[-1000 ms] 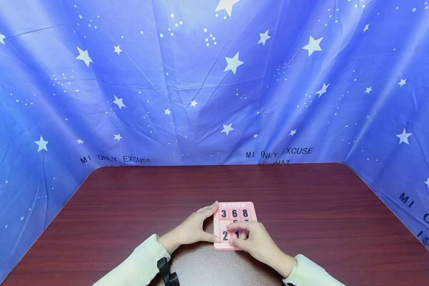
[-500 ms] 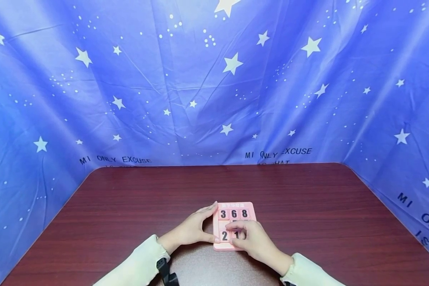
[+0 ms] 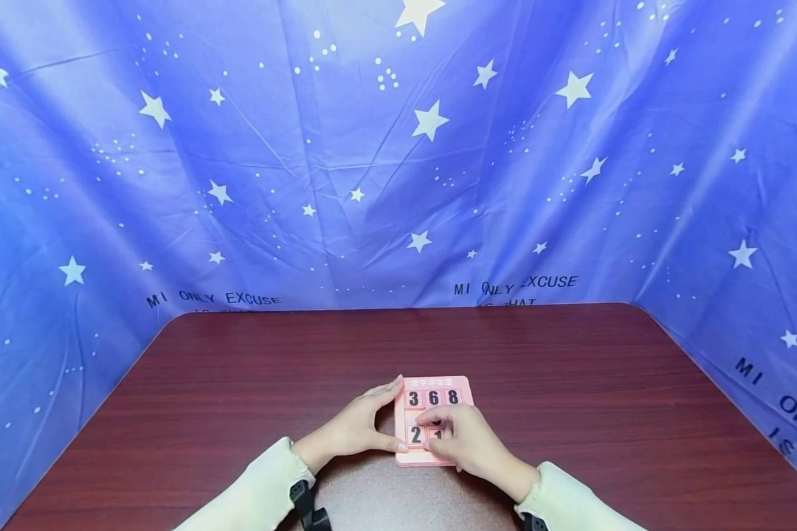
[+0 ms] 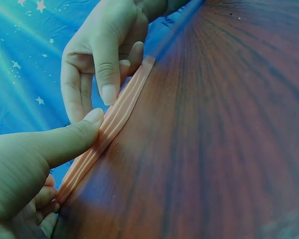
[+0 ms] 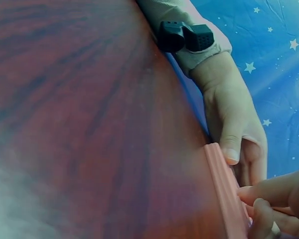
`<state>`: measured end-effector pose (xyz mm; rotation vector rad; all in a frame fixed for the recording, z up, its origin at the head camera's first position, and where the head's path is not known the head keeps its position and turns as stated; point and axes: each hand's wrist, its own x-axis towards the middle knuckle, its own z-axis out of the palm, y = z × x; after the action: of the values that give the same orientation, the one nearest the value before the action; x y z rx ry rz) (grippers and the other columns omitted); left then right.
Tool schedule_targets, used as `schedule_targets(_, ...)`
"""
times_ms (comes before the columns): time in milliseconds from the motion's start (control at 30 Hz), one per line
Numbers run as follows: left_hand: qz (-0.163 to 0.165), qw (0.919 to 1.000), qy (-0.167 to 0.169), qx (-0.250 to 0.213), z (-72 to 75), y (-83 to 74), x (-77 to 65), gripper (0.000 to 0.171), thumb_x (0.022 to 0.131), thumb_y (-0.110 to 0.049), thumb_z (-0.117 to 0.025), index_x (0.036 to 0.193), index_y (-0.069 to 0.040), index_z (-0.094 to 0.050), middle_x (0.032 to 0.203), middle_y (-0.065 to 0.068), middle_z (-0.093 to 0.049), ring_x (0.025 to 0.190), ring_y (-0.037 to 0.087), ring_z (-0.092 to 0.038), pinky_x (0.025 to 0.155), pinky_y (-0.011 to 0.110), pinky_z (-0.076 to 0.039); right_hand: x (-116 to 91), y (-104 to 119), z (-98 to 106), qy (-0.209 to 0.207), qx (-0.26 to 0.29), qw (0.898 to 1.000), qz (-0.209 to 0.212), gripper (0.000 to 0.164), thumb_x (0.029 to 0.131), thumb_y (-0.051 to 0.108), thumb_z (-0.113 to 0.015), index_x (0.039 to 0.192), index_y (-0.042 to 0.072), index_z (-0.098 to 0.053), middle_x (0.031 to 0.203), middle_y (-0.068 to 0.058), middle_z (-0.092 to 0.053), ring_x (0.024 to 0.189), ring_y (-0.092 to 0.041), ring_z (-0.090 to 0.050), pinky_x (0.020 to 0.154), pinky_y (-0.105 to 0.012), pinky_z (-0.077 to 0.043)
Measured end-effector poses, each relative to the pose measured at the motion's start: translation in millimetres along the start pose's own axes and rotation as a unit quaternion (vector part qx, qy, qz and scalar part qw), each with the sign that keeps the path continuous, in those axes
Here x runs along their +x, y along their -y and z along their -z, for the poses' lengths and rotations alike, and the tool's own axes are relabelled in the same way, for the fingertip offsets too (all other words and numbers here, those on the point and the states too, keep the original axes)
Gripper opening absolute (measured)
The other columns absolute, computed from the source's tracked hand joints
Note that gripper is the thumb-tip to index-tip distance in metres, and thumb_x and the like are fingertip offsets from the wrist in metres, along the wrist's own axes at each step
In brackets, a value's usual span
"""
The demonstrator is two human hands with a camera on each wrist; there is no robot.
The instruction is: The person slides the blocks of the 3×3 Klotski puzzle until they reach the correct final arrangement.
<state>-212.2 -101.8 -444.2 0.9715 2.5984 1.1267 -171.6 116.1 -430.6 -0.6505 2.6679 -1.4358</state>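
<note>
A pink number sliding puzzle (image 3: 432, 458) lies on the table in front of me. Its top row reads 3, 6, 8; a tile marked 2 (image 3: 415, 434) sits low at the left, below a gap. My left hand (image 3: 355, 422) grips the puzzle's left side, fingers at the far corner and thumb near the bottom corner. In the left wrist view its thumb (image 4: 77, 134) presses the edge. My right hand (image 3: 474, 442) reaches over the lower right, thumb and bent index finger touching the tiles by the 2. It hides most of the middle row and the bottom right.
The dark red-brown wooden table (image 3: 272, 354) extends around the puzzle. A blue curtain (image 3: 339, 184) with white stars hangs behind and along both sides. A black wrist camera (image 3: 308, 505) is strapped at the left sleeve.
The tile marked 2 has slid slightly up toward the gap above it. My right hand has shifted a little left, covering more of the middle row. The left hand keeps its grip.
</note>
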Motion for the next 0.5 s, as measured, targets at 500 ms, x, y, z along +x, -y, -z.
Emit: schedule_targets(500, 0.007, 1.0000, 0.003, 0.002, 0.0, 0.9, 0.3, 0.097, 0.071, -0.038, -0.081, 0.145, 0.000, -0.031, 0.154, 0.008, -0.026, 0.139, 0.025, -0.027, 0.111, 0.047, -0.024, 13, -6, 5, 0.011, -0.041, 0.999, 0.028, 0.031, 0.064, -0.003, -0.066, 0.094, 0.002, -0.074, 0.068, 0.003, -0.060, 0.051, 0.001, -0.027, 0.041, -0.016, -0.028)
